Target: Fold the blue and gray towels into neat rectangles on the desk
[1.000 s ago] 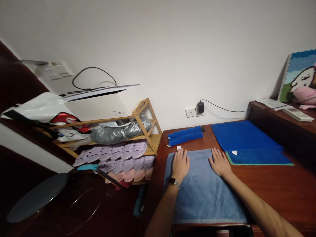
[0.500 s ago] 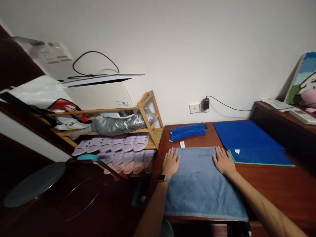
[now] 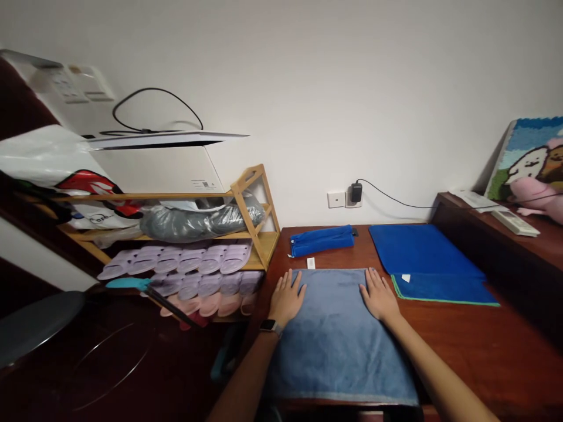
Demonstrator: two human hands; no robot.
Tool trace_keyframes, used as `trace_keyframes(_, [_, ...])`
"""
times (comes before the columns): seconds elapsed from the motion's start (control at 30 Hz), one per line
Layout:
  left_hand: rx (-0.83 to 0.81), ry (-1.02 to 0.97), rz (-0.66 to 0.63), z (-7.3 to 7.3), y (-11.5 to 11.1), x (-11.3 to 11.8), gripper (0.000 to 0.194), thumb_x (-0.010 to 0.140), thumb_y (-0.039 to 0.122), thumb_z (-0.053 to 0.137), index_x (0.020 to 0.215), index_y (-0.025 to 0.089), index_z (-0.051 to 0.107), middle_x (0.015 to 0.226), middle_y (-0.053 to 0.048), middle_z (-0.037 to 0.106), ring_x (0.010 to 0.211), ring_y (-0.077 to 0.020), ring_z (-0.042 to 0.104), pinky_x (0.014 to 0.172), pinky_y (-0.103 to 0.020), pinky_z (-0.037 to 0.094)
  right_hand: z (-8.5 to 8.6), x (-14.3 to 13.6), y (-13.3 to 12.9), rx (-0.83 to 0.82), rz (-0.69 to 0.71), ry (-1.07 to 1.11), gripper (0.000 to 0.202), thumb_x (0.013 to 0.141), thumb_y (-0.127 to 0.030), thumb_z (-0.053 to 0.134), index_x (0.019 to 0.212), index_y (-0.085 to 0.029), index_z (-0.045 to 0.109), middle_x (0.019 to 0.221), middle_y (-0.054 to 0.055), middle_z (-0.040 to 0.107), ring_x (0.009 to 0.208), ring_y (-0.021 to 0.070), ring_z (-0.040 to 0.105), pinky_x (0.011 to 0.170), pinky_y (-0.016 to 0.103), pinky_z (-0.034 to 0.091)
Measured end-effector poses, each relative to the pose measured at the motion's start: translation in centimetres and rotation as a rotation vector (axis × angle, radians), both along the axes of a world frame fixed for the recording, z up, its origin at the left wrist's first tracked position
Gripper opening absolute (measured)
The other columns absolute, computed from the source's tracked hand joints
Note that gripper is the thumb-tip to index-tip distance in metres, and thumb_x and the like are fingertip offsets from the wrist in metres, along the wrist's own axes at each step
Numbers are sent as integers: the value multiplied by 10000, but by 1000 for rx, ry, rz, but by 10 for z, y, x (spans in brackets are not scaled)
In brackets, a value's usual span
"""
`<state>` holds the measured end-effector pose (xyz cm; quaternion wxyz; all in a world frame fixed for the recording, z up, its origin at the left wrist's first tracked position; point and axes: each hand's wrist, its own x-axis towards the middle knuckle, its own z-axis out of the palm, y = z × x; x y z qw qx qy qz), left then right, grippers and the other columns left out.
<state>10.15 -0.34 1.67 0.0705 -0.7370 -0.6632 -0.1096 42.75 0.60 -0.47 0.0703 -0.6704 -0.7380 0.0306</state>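
Hands (image 3: 287, 299) have spread wider across the grey-blue, faintly creased cloth (image 3: 336, 334).

Grey-blue towel (image 3: 329, 337) — flat on brown desk (image 3: 479, 346)

A watch (image 3: 268, 325) with a dark, rectangular screen and a grey band (image 3: 278, 330) is worn on the left wrist (image 3: 278, 317); both forearms (image 3: 433, 366) are seen bare.

From here I see the front towel (image 3: 334, 340) on the desk (image 3: 475, 346), a folded towel (image 3: 322, 241) behind it, a third towel (image 3: 422, 252) behind to the right, a slipper rack (image 3: 250, 227) at left.
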Motion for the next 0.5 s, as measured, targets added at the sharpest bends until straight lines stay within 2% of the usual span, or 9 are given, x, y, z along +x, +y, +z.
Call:
trace_keyframes(0.07, [54,5,-22,13,0,13,469,1029,335,452,1381,99,652,1566,-199,524,1489,-351,443,1255,-510,316,0,0,0,11,8,4,732,1059,-472,201,1641,-35,280,1711,148,266,1600,241,195,1291,418,172])
trace_keyframes(0.17, [133,-41,-103,29,-1,62,401,1032,233,386,1161,136,753,1474,-167,623,1408,-298,539,1232,-472,365,-2,-1,0,29,20,26,730,1049,-458,230,1632,-23,296,1707,157,273,1600,250,197,1292,432,165])
trace_keyframes(0.23, [101,-62,-240,26,-3,102,385,1041,256,409,1200,146,741,1443,-138,654,1368,-256,575,1215,-407,395,-2,-1,0,37,23,43,727,1042,-445,250,1628,-18,305,1706,162,276,1599,253,200,1292,436,158])
trace_keyframes(0.3, [55,-55,-309,16,-6,129,407,1052,319,436,1342,173,682,1494,-117,619,1415,-260,534,1227,-427,380,-3,-1,-1,37,19,58,728,1039,-441,254,1628,-15,302,1705,165,274,1598,256,202,1292,439,157])
trace_keyframes(0.33, [31,-51,-309,10,-7,133,433,1057,359,445,1411,201,639,1531,-108,587,1445,-270,505,1231,-453,372,-3,-1,-1,34,15,64,730,1039,-442,251,1629,-16,298,1706,166,273,1598,256,204,1291,440,160])
trace_keyframes(0.4, [-4,-48,-243,0,-9,120,486,1061,430,449,1503,259,559,1595,-99,515,1491,-289,450,1233,-500,360,-2,0,-1,27,13,68,733,1042,-451,242,1633,-19,291,1706,168,270,1598,257,203,1290,441,165])
trace_keyframes(0.5, [-24,-31,-71,-12,-12,64,547,1063,464,428,1553,231,497,1636,-128,446,1524,-313,397,1239,-519,339,-2,1,0,23,16,56,736,1044,-456,236,1635,-20,286,1709,172,256,1600,254,194,1291,438,161])
